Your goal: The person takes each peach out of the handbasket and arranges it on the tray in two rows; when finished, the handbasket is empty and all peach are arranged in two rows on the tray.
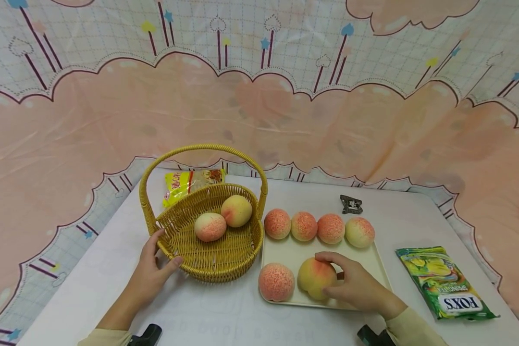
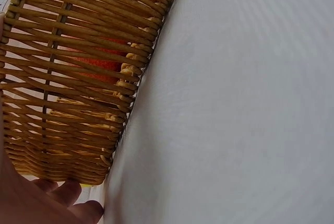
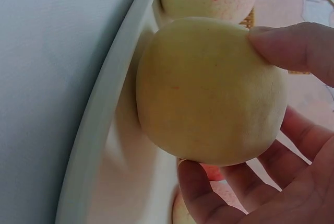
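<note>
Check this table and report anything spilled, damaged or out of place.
Nothing looks spilled or damaged. The right hand holds a peach at the tray; the basket holds two more. Only the green packet, slanted beside the tray, looks slightly askew, not square with it.

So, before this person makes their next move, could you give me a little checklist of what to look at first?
1. Right hand has the yellowish peach gripped: ok, thumb and fingers hold it.
2. Left hand is on the basket: ok, it holds the side.
3. Room in the basket: ok, bare weave shows in front of the two peaches.
4. Low path from yellowish peach to basket free: not ok, the front pink peach sits roughly between.
5. Yellowish peach lifted clear of the tray: cannot tell.
6. Green bag apart from the right hand: ok.
</note>
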Motion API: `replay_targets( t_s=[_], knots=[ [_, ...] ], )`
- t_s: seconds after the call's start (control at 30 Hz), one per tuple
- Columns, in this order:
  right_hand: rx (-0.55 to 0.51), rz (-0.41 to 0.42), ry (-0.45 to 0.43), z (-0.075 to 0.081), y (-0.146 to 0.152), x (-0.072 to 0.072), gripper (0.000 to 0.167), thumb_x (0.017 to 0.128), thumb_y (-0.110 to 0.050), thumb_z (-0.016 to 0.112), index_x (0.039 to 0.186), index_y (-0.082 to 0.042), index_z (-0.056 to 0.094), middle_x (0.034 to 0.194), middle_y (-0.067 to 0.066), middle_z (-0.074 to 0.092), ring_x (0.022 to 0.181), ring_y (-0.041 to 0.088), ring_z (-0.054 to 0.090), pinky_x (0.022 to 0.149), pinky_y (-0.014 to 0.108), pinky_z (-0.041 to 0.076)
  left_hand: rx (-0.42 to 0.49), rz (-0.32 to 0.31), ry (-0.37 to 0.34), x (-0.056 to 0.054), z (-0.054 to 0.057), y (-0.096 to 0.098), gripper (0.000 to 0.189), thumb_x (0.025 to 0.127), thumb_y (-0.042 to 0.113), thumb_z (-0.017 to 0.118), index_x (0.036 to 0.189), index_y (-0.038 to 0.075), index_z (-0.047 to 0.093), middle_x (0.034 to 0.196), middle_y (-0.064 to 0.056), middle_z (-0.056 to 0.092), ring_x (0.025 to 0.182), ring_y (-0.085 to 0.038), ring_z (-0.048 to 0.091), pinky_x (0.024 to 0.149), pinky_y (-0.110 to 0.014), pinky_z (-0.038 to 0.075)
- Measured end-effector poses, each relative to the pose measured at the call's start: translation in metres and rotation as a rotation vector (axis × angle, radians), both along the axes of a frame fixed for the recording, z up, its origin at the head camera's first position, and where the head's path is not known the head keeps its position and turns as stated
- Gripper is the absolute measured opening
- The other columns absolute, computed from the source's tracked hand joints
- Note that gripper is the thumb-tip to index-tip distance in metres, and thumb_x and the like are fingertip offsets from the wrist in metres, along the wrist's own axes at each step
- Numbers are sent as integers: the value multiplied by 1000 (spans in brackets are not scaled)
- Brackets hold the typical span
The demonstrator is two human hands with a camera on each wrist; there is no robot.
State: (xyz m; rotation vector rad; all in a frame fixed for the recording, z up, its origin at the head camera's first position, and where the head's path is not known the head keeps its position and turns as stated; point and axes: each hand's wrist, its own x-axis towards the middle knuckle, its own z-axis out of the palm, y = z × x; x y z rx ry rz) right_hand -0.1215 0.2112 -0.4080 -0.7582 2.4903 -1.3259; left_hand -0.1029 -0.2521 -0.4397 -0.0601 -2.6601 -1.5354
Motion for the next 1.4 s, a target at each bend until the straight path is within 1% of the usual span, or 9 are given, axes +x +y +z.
replay_targets(
  t_s=[0.23, 0.43, 0.6, 0.77, 0.87, 0.97, 1.17, 1.23, 1.4],
  knots=[
    [-2, -5, 15, -1, -2, 2, 61, 82, -18, 82, 134, 0, 56, 138, 17, 55, 119, 10, 52, 85, 32, 54, -7, -2, 1, 0, 0, 1, 86, 98, 25, 65, 157, 1, 6, 158, -33, 4, 142, -58, 12, 106, -75, 20],
    [14, -2, 39, -1, -2, 2, 59, 84, -20, 82, 134, 0, 57, 137, 18, 55, 118, 10, 53, 84, 32, 54, -9, -4, 6, -1, -1, 1, 85, 98, 24, 65, 156, 1, 7, 158, -33, 5, 142, -58, 13, 106, -76, 20],
    [17, 23, 28, -2, 1, 3, 58, 87, -20, 79, 136, 2, 55, 139, 20, 54, 120, 11, 52, 85, 33, 55, -6, -6, 6, -1, -1, 0, 86, 98, 24, 65, 156, 0, 6, 158, -33, 5, 142, -58, 13, 106, -75, 20],
    [13, 34, 16, -6, 6, 3, 58, 89, -20, 78, 138, 0, 54, 141, 20, 53, 122, 10, 51, 86, 32, 55, -5, -7, 5, -1, -1, 0, 86, 98, 24, 65, 156, 0, 6, 158, -33, 5, 142, -58, 13, 106, -75, 20],
    [11, 42, 23, -6, 7, 3, 57, 89, -20, 77, 138, -1, 54, 140, 19, 54, 120, 13, 53, 83, 32, 56, -10, -8, 13, -2, -1, 0, 86, 98, 24, 65, 156, 0, 7, 158, -33, 5, 142, -58, 13, 106, -75, 21],
    [5, 45, 21, -5, 8, 3, 56, 89, -18, 77, 138, -1, 55, 136, 17, 57, 113, 15, 55, 80, 32, 56, -16, -7, 18, -2, -2, 0, 86, 98, 24, 66, 156, 0, 7, 158, -33, 6, 142, -58, 14, 106, -75, 21],
    [2, 43, 6, -3, 11, 3, 56, 89, -18, 77, 137, 0, 55, 132, 16, 59, 106, 16, 59, 78, 32, 55, -12, -6, 17, -2, -3, -1, 86, 98, 23, 66, 156, 1, 7, 158, -32, 5, 142, -57, 13, 107, -74, 21],
    [3, 43, 8, -4, 11, 3, 56, 89, -18, 77, 137, 0, 55, 133, 16, 59, 107, 15, 58, 78, 32, 55, -11, -8, 17, -2, -3, -2, 87, 98, 23, 66, 157, 1, 6, 159, -32, 5, 142, -57, 13, 107, -74, 21],
    [-9, 65, 35, -8, 9, 2, 59, 90, -19, 76, 140, 2, 51, 141, 22, 53, 122, 7, 51, 87, 35, 55, -8, -9, 16, -2, -4, -2, 87, 97, 22, 66, 157, 2, 6, 159, -32, 5, 142, -57, 12, 107, -74, 21]
  ],
)
